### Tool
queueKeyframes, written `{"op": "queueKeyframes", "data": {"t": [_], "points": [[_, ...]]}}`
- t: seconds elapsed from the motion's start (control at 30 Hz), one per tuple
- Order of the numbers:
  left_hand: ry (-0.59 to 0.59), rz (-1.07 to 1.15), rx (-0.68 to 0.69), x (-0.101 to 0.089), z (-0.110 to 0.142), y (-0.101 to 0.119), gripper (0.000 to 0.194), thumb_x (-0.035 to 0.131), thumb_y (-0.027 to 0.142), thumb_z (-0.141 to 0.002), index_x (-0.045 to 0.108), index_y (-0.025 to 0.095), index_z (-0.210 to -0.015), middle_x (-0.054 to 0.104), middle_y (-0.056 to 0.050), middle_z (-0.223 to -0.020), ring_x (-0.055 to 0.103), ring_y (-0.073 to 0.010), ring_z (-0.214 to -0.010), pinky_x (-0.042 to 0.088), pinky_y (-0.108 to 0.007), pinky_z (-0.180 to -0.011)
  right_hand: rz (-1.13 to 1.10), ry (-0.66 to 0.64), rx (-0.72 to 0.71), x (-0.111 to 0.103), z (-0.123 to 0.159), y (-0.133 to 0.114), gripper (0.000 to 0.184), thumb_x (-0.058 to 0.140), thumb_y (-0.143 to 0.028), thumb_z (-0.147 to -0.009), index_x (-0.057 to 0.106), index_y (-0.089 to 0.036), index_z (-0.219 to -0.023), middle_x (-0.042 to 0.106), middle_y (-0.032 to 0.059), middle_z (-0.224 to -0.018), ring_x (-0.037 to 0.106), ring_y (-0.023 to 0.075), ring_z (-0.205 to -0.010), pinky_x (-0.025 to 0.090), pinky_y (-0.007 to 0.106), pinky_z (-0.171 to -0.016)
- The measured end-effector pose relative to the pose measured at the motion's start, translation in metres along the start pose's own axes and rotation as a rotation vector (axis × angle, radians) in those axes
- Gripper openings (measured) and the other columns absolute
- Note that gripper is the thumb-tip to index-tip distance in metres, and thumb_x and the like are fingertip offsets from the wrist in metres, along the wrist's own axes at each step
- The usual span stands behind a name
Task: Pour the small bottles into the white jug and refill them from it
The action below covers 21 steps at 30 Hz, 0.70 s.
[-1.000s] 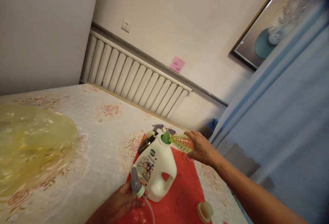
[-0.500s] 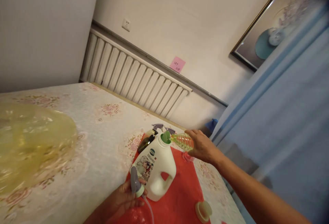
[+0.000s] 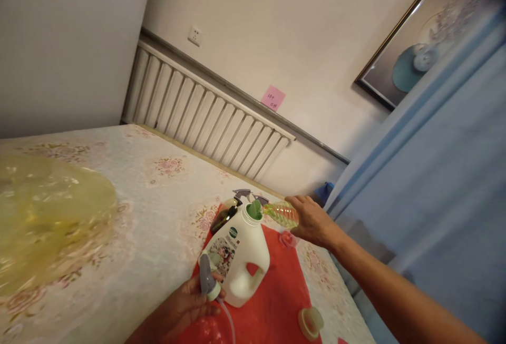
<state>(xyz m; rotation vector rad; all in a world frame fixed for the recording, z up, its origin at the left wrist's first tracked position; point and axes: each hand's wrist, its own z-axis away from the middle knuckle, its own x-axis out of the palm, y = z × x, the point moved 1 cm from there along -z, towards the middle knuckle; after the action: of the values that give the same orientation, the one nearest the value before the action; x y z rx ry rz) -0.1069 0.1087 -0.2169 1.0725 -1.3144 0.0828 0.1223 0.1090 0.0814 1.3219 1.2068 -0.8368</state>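
A white detergent jug [image 3: 250, 249] with a side handle stands uncapped, its green spout [image 3: 254, 209] showing in the mouth. My right hand [image 3: 313, 221] is closed round a clear ribbed bottle [image 3: 281, 214], tipped nearly level with its neck at the green spout. Yellowish-green tint shows in the bottle; whether liquid is flowing I cannot make out. In front of the jug's label, my left hand [image 3: 193, 299] grips a grey and white spray head [image 3: 207, 279] whose thin clear tube hangs down. A pale round cap [image 3: 311, 323] lies to the right of the jug.
Under the jug lies a red cloth [image 3: 272, 307] on the flowered tablecloth [image 3: 150, 217]. Dark bottles with a pump [image 3: 225, 216] and grey spray heads [image 3: 259, 199] stand behind it. A yellow translucent plastic bag [image 3: 59, 212] spreads at left. A blue curtain [image 3: 435, 186] hangs at right.
Almost nothing differs. Both hands keep their holds, and the bottle stays tipped at the jug's mouth. The whole view has shifted very slightly.
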Motion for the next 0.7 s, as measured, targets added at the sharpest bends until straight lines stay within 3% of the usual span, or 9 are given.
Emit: {"op": "queueKeyframes", "data": {"t": [0.7], "points": [[-0.040,0.033,-0.002,-0.0084,-0.0029,-0.0060,0.032,0.068,0.018,-0.080,0.064,0.018,-0.112,0.072,-0.010,-0.100,0.066,-0.0202,-0.091,0.049,-0.036,-0.084,0.137,0.000,-0.061,-0.0057,-0.0043,0.0017,0.073,0.057,-0.011,-0.059,0.048,-0.015,-0.131,0.057,0.0119,-0.124,0.049,0.0266,-0.107,0.038,0.033,-0.090]]}}
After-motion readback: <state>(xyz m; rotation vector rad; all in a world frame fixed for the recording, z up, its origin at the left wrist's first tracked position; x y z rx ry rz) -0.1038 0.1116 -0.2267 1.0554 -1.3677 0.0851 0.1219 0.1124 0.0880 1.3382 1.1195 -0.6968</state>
